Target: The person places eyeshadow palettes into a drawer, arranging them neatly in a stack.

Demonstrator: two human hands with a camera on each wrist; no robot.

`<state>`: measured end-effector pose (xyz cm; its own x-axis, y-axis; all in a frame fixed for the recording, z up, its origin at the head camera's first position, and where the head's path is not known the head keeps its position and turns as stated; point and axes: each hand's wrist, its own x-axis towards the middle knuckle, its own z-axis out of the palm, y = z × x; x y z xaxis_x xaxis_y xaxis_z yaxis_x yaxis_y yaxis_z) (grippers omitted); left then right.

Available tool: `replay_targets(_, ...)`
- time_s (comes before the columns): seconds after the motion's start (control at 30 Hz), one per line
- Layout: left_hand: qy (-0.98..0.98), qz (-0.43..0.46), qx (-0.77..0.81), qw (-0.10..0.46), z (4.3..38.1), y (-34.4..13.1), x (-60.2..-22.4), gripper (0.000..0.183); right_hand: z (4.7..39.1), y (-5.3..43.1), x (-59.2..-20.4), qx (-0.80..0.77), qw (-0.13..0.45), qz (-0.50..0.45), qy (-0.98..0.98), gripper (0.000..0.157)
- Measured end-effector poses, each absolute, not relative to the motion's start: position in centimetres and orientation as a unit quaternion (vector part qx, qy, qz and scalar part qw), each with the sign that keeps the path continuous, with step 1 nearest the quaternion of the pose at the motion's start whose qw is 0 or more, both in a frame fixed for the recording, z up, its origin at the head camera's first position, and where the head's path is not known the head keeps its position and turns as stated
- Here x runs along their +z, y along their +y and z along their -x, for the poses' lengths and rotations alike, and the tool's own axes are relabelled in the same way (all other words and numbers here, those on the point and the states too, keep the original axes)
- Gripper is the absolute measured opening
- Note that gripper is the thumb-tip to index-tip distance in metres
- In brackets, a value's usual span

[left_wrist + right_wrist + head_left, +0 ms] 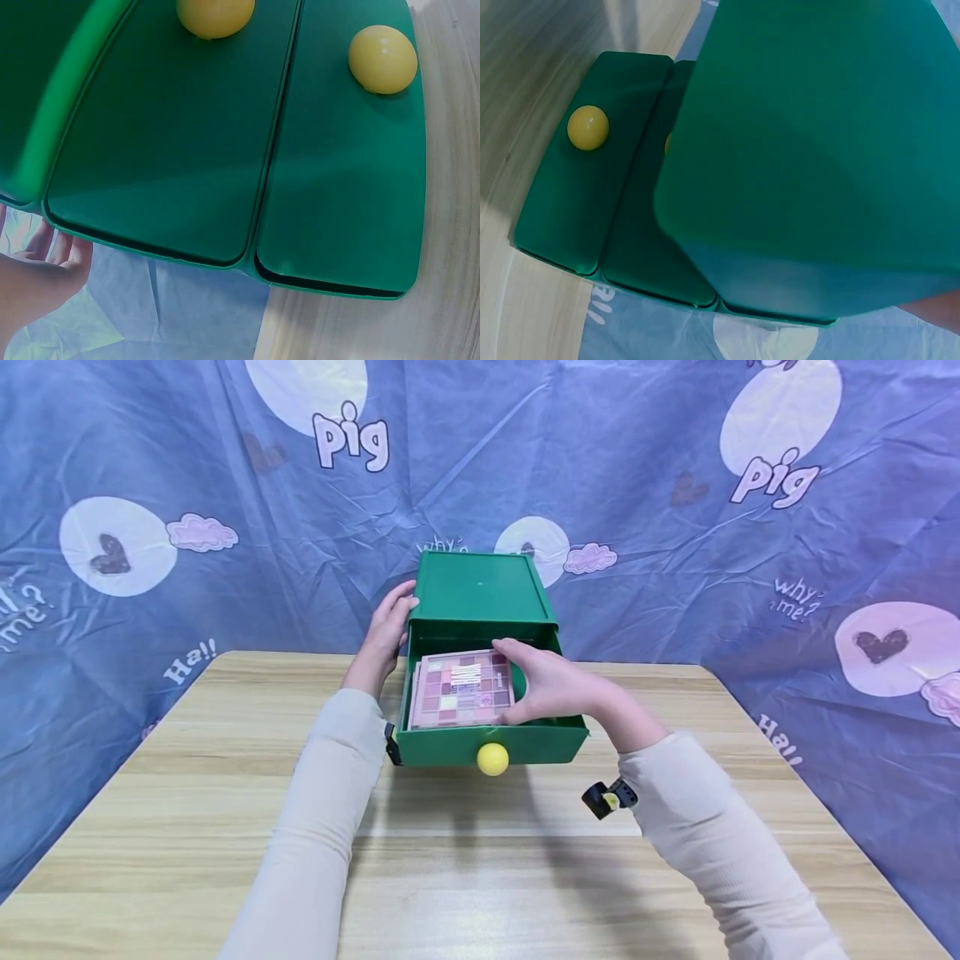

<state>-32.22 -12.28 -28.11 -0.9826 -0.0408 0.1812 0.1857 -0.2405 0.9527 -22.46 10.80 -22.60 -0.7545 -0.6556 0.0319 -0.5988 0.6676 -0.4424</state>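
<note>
A green drawer cabinet (480,587) stands on the table with its top drawer (442,748) pulled out. Inside lies a pink eyeshadow palette (457,703) with a grid of coloured squares; the edge of a similar flat case shows beneath it at left. My right hand (553,683) reaches into the drawer and grips the palette's right part, thumb at the near edge and fingers at the far edge. Against the cabinet's left side rests my left hand (385,633), fingers extended. In the right wrist view the drawer (817,150) hides the right hand's fingers and the palette.
The top drawer has a yellow round knob (492,759). Below it, two closed drawers carry yellow knobs (382,60). The wooden table (465,893) extends in front and to both sides. A blue printed cloth (637,527) hangs behind the cabinet.
</note>
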Motion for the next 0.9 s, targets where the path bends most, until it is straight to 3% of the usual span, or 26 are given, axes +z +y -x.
replay_targets(0.3, -0.612, 0.06, -0.785, 0.072, 32.1, -12.3, -28.1, 0.042, 22.5, 9.8, -22.9, -0.173, 0.053, 0.367, 0.912, 0.089)
replay_targets(0.9, -0.611, 0.056, -0.787, 0.07, 32.2, -12.3, -28.0, 0.042, 22.5, 9.5, -23.3, -0.159, 0.086, 0.37, 0.911, 0.091)
